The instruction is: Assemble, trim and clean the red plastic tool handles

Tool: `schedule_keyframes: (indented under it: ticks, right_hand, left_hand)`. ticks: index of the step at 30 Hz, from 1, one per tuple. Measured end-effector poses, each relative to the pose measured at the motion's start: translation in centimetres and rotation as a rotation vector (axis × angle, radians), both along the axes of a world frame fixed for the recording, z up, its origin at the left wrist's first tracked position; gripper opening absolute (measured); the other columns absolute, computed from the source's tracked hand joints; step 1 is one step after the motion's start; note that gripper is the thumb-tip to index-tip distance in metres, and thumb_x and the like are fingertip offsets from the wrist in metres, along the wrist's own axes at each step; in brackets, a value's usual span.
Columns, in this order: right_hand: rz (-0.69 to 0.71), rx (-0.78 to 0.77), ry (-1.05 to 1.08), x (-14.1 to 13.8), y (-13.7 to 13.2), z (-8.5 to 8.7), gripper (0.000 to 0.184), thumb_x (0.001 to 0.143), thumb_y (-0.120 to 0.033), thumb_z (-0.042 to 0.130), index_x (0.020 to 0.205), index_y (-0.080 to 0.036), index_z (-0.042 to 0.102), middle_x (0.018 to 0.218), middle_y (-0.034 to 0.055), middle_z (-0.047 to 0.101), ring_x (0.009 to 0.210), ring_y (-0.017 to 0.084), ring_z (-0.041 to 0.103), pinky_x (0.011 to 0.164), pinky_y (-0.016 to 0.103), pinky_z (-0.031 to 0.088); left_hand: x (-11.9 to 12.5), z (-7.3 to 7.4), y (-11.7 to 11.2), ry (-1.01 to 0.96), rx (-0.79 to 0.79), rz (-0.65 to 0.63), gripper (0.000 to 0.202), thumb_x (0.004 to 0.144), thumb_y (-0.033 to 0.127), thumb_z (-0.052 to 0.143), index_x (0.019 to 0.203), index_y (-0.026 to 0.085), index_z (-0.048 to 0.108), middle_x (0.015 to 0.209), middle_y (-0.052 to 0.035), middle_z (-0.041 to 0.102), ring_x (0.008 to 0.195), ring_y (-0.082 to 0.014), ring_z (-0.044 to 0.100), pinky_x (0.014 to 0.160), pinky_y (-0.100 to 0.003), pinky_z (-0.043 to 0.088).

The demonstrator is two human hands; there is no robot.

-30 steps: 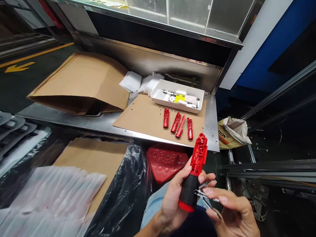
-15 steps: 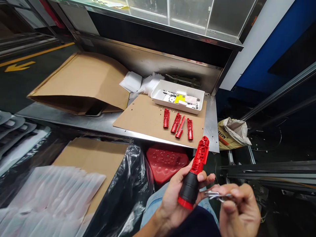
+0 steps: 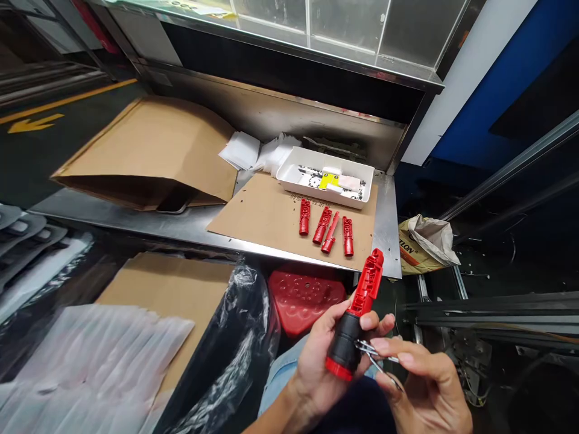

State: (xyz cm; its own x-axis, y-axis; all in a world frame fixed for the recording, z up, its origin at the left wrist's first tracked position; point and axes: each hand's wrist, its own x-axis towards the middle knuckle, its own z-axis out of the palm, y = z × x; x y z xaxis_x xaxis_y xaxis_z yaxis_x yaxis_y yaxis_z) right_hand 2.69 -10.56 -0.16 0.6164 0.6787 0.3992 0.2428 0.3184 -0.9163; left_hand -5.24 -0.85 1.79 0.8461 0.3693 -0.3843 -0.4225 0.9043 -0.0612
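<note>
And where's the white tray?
In the head view, the white tray sits at the back of the steel bench, on the far edge of the cardboard sheet, behind four red parts, with white paper to its left.

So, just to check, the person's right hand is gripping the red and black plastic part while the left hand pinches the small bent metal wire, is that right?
Not quite: the hands are swapped. The head view shows the left hand gripping the red and black plastic part, while the right hand pinches the small bent metal wire.
</note>
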Motion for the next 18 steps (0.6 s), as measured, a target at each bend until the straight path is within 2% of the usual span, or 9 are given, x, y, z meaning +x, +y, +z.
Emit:
schedule_keyframes:
  ticks: [3, 7, 10, 12, 15, 17, 18]
  right_hand:
    - [-0.027, 0.001, -0.026, -0.2, 0.2, 0.0, 0.017, 0.085, -0.027, 0.072, 0.098, -0.026, 0.062, 0.088, -0.0001, 0.076, 0.085, 0.019, 0.073, 0.083, 0.033, 0.057]
    - [-0.087, -0.002, -0.090, -0.5, 0.4, -0.4, 0.018, 0.082, -0.029, 0.075, 0.095, -0.026, 0.062, 0.084, 0.0005, 0.076, 0.077, 0.020, 0.073, 0.076, 0.034, 0.058]
    - [-0.049, 0.038, -0.012, 0.9, 0.7, -1.2, 0.018, 0.083, -0.028, 0.074, 0.093, -0.025, 0.060, 0.082, 0.0017, 0.076, 0.075, 0.020, 0.073, 0.070, 0.032, 0.060]
    - [-0.036, 0.049, 0.113, 3.2, 1.4, -2.1, 0.016, 0.086, -0.030, 0.069, 0.095, -0.024, 0.058, 0.084, 0.0026, 0.074, 0.077, 0.019, 0.072, 0.066, 0.030, 0.060]
    - [-0.124, -0.150, 0.156, 8.0, 4.3, -4.4, 0.027, 0.092, -0.043, 0.055, 0.108, -0.022, 0.053, 0.097, 0.0058, 0.069, 0.089, 0.018, 0.070, 0.071, 0.031, 0.059]
    - [-0.127, -0.356, 0.059, 10.9, 7.8, -6.7, 0.040, 0.089, -0.051, 0.053, 0.113, -0.019, 0.052, 0.100, 0.0084, 0.068, 0.093, 0.020, 0.068, 0.075, 0.034, 0.057]
    - [-0.096, -0.420, 0.019, 12.0, 9.9, -8.0, 0.044, 0.086, -0.052, 0.058, 0.111, -0.017, 0.055, 0.095, 0.0079, 0.069, 0.088, 0.021, 0.068, 0.074, 0.035, 0.056]
  left_hand:
    - [0.0, -0.2, -0.1, 0.012, 0.026, -0.002, 0.038, 0.091, 0.029, 0.045, 0.065, 0.008, 0.064, 0.071, -0.0061, 0.061, 0.075, -0.0161, 0.065, 0.077, -0.026, 0.053]
    - [0.2, -0.2, -0.1, 0.086, -0.003, 0.059, 0.038, 0.092, 0.025, 0.045, 0.065, 0.007, 0.065, 0.065, -0.0038, 0.058, 0.091, -0.0199, 0.067, 0.092, -0.031, 0.052]
    - [0.3, -0.3, 0.1, 0.151, 0.028, 0.050, 0.042, 0.095, 0.027, 0.043, 0.065, 0.007, 0.065, 0.065, -0.0051, 0.059, 0.084, -0.0204, 0.068, 0.080, -0.033, 0.057]
    - [0.1, -0.8, 0.3, 0.203, 0.028, 0.086, 0.043, 0.096, 0.025, 0.042, 0.065, 0.008, 0.065, 0.065, -0.0065, 0.061, 0.082, -0.0216, 0.068, 0.079, -0.037, 0.058]
    - [-1.2, -2.5, 1.0, 0.370, -0.016, 0.222, 0.039, 0.096, 0.020, 0.041, 0.067, 0.009, 0.065, 0.064, -0.0092, 0.064, 0.078, -0.0237, 0.069, 0.077, -0.043, 0.059]
    - [-2.8, -4.1, 1.4, 0.509, -0.024, 0.305, 0.027, 0.094, 0.015, 0.044, 0.077, 0.009, 0.064, 0.073, -0.0123, 0.069, 0.074, -0.0234, 0.070, 0.068, -0.037, 0.061]
    - [-3.9, -4.9, 1.4, 0.558, -0.044, 0.321, 0.019, 0.092, 0.013, 0.046, 0.085, 0.009, 0.064, 0.079, -0.0132, 0.071, 0.072, -0.0225, 0.071, 0.063, -0.034, 0.061]
